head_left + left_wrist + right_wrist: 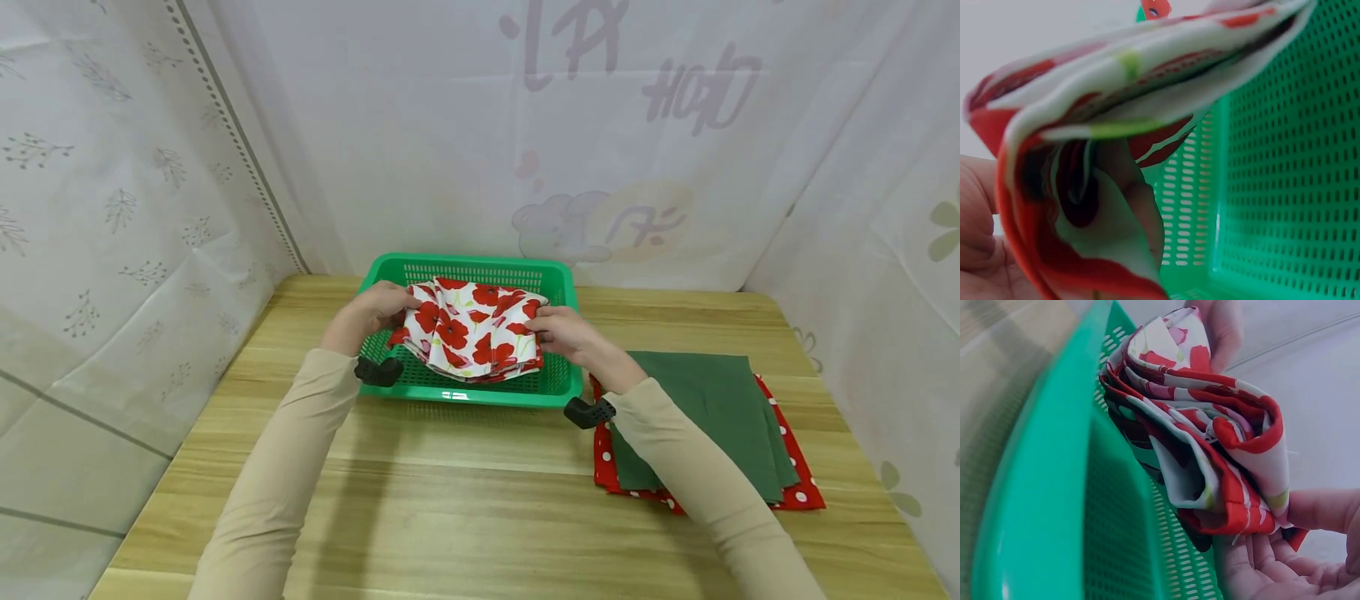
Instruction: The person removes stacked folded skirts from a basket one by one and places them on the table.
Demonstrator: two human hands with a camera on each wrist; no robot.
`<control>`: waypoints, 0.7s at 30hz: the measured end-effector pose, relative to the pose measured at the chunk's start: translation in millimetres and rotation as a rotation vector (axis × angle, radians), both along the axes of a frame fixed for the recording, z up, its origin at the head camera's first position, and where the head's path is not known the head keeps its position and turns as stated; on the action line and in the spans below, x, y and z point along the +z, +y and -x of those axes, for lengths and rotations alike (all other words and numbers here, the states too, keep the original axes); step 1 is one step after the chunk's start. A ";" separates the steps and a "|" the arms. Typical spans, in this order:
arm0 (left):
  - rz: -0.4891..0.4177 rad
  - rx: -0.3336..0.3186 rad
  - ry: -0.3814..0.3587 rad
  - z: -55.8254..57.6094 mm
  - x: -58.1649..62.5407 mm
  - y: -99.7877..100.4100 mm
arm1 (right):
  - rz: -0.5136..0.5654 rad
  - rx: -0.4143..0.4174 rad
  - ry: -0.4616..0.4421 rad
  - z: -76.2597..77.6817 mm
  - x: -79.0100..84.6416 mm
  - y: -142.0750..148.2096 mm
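Observation:
A folded white cloth with red flowers [472, 329] is held in several layers over the green plastic basket [465, 395]. My left hand [375, 312] grips its left end, the thumb on one side and fingers tucked under the folds in the left wrist view. At the opposite end my right hand [570, 333] pinches the cloth; the right wrist view shows the thumb [1319, 509] against the layered edge and the fingers beneath. The basket's perforated wall [1285, 156] and floor show beside the cloth.
Right of the basket lies a folded dark green cloth [697, 400] on top of a red cloth with white dots [802, 492], partly covered by my right sleeve. All stand on a wooden table [450, 517]. Patterned white curtains [420, 150] hang behind and at both sides.

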State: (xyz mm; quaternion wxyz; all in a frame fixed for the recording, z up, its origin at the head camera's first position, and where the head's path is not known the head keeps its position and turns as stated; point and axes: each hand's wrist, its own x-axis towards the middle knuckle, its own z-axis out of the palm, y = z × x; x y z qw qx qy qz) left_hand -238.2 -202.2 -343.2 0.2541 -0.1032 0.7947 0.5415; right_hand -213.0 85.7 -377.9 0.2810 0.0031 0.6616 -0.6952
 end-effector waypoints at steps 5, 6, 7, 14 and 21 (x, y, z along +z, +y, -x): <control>-0.059 -0.012 0.012 -2.4 5.4 4.0 | 0.023 0.010 0.015 -3.2 5.9 12.7; -0.071 -0.017 0.016 -3.4 6.8 4.9 | 0.019 0.012 0.023 -4.1 7.2 15.3; -0.080 -0.022 0.018 -4.2 8.0 6.1 | 0.019 0.016 0.030 -5.2 8.4 18.1; -0.095 -0.054 0.032 -12.1 17.2 17.6 | -0.007 0.051 0.092 -14.6 16.5 36.9; -0.125 -0.093 0.067 -21.1 27.2 29.5 | -0.013 0.074 0.163 -24.2 24.3 55.4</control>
